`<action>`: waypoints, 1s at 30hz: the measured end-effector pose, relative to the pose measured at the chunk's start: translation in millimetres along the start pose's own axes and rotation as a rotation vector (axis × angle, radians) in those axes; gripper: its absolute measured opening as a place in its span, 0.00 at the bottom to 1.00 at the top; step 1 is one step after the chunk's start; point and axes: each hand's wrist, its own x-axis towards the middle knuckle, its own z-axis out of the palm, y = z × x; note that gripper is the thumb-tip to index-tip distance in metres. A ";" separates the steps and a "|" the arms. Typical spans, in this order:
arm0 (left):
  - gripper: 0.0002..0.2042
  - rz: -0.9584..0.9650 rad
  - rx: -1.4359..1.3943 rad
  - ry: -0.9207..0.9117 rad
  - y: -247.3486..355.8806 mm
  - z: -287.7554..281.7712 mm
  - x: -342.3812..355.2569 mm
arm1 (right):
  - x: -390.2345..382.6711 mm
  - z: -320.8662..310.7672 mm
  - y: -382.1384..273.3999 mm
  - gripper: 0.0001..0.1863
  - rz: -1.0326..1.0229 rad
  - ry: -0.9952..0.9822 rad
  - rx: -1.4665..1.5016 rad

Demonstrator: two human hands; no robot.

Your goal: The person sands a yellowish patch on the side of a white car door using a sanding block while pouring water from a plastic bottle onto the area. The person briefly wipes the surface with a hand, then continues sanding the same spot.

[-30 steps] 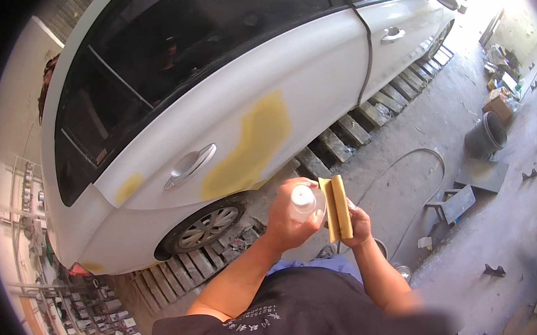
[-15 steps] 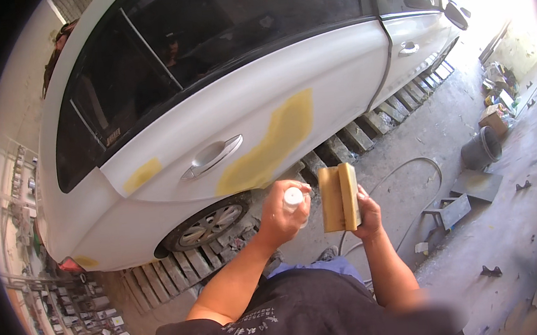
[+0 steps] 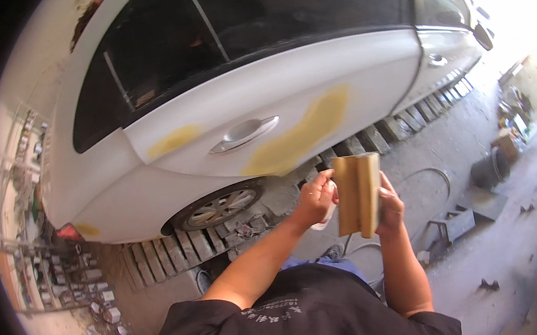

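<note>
My left hand is closed around a translucent white bottle, mostly hidden by the hand and now tilted, with fingertips close to the left edge of a tan, ridged block that looks like a sanding pad. My right hand grips that block from the right, holding it upright. Beyond both hands stands a white car, its rear door marked by a large yellow patch and a smaller one beside the silver handle. The rear wheel is below.
Slatted supports run under the car. Cluttered shelving lines the left. A hose lies on the concrete floor, near a dark bucket, a low metal stand and boxes along the right.
Both hands have shifted right in view, and the car sits farther right too. The bottle has tipped from cap-up to mostly hidden under the left hand, whose fingers have come closer to the block again.
</note>
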 end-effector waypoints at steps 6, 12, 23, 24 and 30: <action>0.17 -0.132 -0.463 -0.099 -5.5 -6.1 -4.7 | -4.3 -0.1 1.8 0.33 0.017 0.089 -0.050; 0.30 -0.096 -0.510 -0.232 2.1 -5.0 -11.3 | -9.8 9.3 -2.4 0.37 -0.016 0.157 -0.409; 0.25 -0.122 -0.169 -0.165 16.0 8.4 -7.3 | -19.3 21.9 15.8 0.37 -0.548 0.331 -1.342; 0.24 -0.122 -0.166 -0.171 16.8 7.6 -7.2 | -18.7 17.5 17.6 0.36 -0.629 0.305 -1.436; 0.21 -0.062 -0.169 -0.193 25.4 2.7 -6.2 | -17.7 28.7 2.9 0.46 -0.365 0.204 -1.443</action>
